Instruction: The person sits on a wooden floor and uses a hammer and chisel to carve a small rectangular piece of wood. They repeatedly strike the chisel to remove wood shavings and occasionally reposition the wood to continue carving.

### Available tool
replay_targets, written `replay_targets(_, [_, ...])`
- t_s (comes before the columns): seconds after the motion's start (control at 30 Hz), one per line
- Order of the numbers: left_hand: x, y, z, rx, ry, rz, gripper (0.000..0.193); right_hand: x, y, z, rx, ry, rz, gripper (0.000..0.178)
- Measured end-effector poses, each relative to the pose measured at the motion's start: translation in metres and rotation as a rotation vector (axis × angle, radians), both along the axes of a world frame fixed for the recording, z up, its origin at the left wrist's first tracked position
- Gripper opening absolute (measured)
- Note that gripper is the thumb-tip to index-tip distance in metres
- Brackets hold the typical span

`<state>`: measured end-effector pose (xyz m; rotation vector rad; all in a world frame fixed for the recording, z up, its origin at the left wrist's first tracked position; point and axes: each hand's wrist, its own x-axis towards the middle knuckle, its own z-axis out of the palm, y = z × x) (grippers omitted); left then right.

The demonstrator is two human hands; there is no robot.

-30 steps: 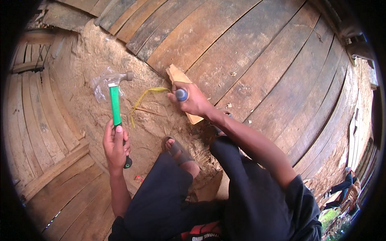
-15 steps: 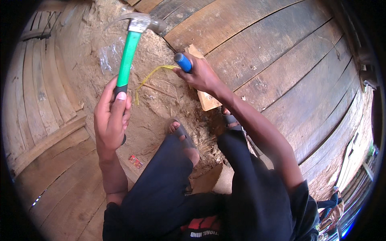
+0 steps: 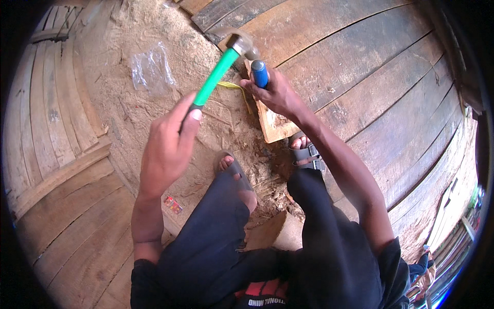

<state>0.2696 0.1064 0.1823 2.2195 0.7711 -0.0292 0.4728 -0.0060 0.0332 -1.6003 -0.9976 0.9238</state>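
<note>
My left hand [image 3: 167, 147] grips the green handle of a hammer [image 3: 218, 72]; its metal head is up by the top of a blue-handled chisel [image 3: 259, 73]. My right hand [image 3: 278, 95] holds that chisel upright on a pale wooden board [image 3: 270, 129] lying on the sawdust-covered ground. A yellow cord [image 3: 234, 88] lies just left of the board. Both my feet, in sandals, rest below the board, the right one against its lower edge.
Dark weathered planks [image 3: 360, 67] run across the upper right, lighter curved boards [image 3: 46, 129] along the left. A crumpled clear plastic bag [image 3: 150, 68] lies on the sawdust at upper left. A small colourful wrapper [image 3: 173, 205] sits by my left knee.
The hammer has swung from held upright on the left over to the chisel's top. My right hand stays on the chisel at the board.
</note>
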Motion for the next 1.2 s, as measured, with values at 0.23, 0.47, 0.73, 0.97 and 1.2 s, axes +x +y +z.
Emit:
replay_targets(0.23, [0.0,-0.01,0.0,0.067,-0.114,0.123,0.043,-0.008,0.007,0.006,-0.002,-0.011,-0.022,0.034])
replay_targets(0.47, [0.005,-0.015,0.012,-0.058,-0.158,0.321,0.041,-0.013,0.013,0.007,-0.103,0.007,0.025,0.033])
replay_targets(0.73, [-0.001,-0.014,0.013,-0.08,-0.088,0.298,0.041,-0.01,0.013,0.001,-0.058,0.011,-0.01,0.035])
replay_targets(0.97, [-0.005,-0.01,0.008,-0.071,-0.068,0.193,0.042,-0.006,0.012,-0.012,-0.004,0.007,-0.015,0.042])
replay_targets(1.2, [-0.007,-0.014,-0.002,0.063,-0.022,0.119,0.041,-0.005,0.01,-0.008,-0.021,-0.031,-0.027,0.04])
